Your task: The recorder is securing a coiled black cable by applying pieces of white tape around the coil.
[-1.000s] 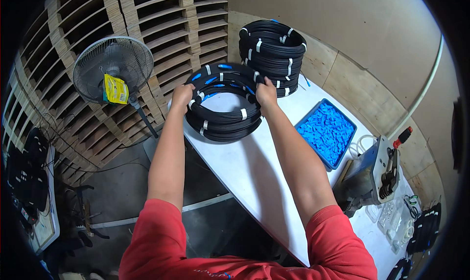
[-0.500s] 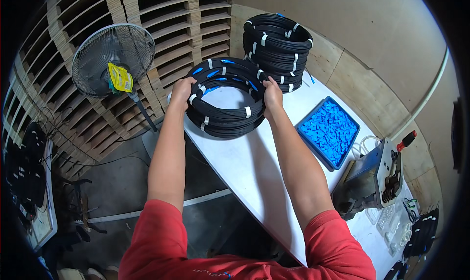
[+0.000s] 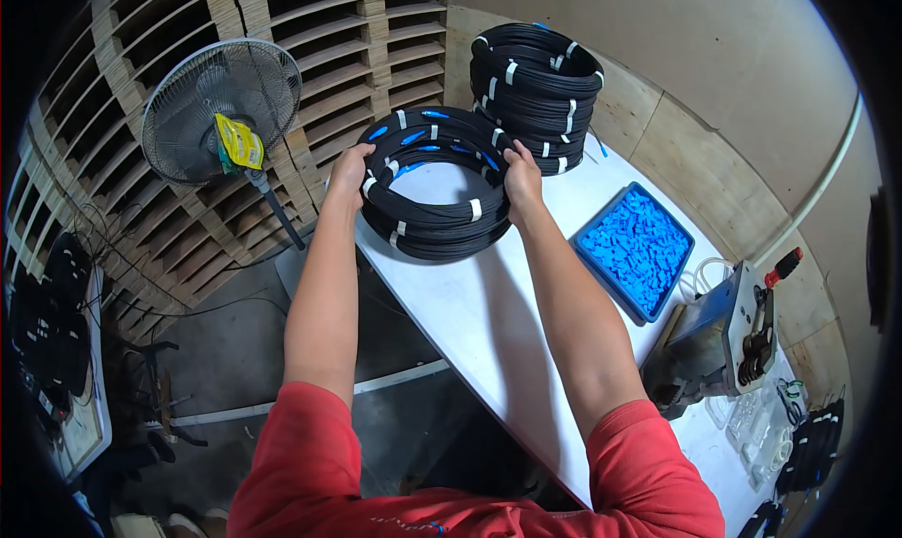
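Observation:
My left hand (image 3: 349, 174) and my right hand (image 3: 522, 179) grip opposite sides of the upper part of a stack of black cable coils (image 3: 434, 226), fingers curled over the edge. The coils are bound with white tape bands, and blue connectors (image 3: 413, 138) lie along the upper and inner turns. Whether my hands hold one coil or several, I cannot tell. The stack is at the far left part of a white table (image 3: 451, 327). Just behind it, to the right, a taller stack of similar black coils (image 3: 536, 96) stands with a blue connector hanging at its side.
A blue tray (image 3: 609, 288) of small blue pieces (image 3: 637, 242) lies right of my right forearm. Nearer, a metal hand press (image 3: 719, 336) with a red-tipped lever and clear plastic bags (image 3: 756, 425) sit on the table. A standing fan (image 3: 221, 110) and wooden slatted racks (image 3: 319, 59) are at left.
The view has shifted slightly. The fan head and the yellow packet on it have turned a little. My hands keep their hold on the coil stack, almost unmoved.

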Available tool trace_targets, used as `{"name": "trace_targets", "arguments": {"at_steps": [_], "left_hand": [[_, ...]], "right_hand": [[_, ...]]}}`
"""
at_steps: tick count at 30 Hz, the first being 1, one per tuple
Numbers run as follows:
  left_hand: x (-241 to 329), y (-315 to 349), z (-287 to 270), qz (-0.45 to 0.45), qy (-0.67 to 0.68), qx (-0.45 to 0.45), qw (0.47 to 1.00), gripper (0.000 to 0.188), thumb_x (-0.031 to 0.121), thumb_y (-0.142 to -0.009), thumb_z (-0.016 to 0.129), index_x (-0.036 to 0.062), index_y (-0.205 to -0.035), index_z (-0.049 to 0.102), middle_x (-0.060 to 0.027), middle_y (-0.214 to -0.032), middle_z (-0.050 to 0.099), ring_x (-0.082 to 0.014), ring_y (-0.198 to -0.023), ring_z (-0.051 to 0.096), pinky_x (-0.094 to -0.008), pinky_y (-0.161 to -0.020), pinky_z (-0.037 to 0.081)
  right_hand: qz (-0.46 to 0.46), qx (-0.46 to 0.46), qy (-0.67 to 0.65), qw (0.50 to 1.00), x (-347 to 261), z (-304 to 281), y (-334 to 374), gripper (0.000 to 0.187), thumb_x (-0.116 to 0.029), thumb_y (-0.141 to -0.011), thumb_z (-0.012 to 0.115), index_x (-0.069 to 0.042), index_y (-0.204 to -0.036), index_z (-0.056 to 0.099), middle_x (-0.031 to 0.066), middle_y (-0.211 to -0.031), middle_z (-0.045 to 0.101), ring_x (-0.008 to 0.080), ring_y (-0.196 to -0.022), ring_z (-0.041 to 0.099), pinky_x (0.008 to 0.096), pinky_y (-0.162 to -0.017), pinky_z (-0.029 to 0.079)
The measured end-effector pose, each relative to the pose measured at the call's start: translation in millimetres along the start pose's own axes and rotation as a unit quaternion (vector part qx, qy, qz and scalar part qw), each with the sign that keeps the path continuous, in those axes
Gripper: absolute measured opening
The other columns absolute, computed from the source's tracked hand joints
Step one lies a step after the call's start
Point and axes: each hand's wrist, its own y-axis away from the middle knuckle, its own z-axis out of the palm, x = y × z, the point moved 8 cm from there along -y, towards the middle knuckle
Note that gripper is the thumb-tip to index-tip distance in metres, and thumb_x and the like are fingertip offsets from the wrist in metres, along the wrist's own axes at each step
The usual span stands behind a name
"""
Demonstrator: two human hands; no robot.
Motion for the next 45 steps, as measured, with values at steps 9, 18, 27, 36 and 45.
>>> {"name": "trace_targets", "arguments": {"at_steps": [9,18,27,36,45], "left_hand": [[-3,-5,7,0.001,-0.016,-0.001,1.0,0.029,0.026,-0.092,0.059,0.0027,-0.105,0.067,-0.0118,-0.095,0.073,-0.0247,-0.078,0.069,-0.0377,-0.077,0.058],[-3,1,5,0.022,-0.051,0.053,0.997,0.029,0.022,-0.087,0.063,-0.0018,-0.103,0.066,-0.0129,-0.093,0.072,-0.0263,-0.078,0.069,-0.0391,-0.075,0.058],[1,2,-4,0.024,-0.054,0.064,0.996,0.033,0.02,-0.086,0.065,-0.0055,-0.107,0.065,-0.0154,-0.097,0.072,-0.0272,-0.079,0.069,-0.0395,-0.074,0.058],[-2,3,5,0.01,-0.088,0.069,0.994,0.043,0.026,-0.086,0.065,-0.0043,-0.116,0.066,-0.0164,-0.114,0.07,-0.0266,-0.101,0.064,-0.0357,-0.092,0.048],[0,-1,-5,0.038,-0.093,0.05,0.994,0.038,0.024,-0.086,0.064,-0.0037,-0.111,0.067,-0.0166,-0.111,0.069,-0.025,-0.1,0.062,-0.0355,-0.093,0.046]], "right_hand": [[0.024,-0.021,-0.114,0.993,12,0,-15,0.056,-0.023,-0.099,0.051,-0.013,-0.153,0.038,0.0154,-0.148,0.048,0.0258,-0.135,0.045,0.0367,-0.113,0.032],[-0.028,0.013,0.02,0.999,6,-12,-17,0.053,-0.024,-0.1,0.05,-0.011,-0.15,0.042,0.016,-0.136,0.057,0.0245,-0.123,0.055,0.0326,-0.105,0.039],[-0.05,-0.001,0.106,0.993,3,-6,-19,0.055,-0.025,-0.1,0.048,-0.011,-0.152,0.041,0.0173,-0.13,0.061,0.0242,-0.11,0.059,0.0325,-0.097,0.044],[-0.055,0.011,0.124,0.991,1,-16,-25,0.055,-0.025,-0.099,0.049,-0.014,-0.152,0.041,0.0164,-0.125,0.063,0.0216,-0.104,0.061,0.0316,-0.093,0.045],[-0.059,-0.006,0.082,0.995,2,-6,-18,0.053,-0.024,-0.099,0.049,-0.01,-0.151,0.043,0.0165,-0.128,0.062,0.0245,-0.113,0.059,0.0332,-0.1,0.043]]}}
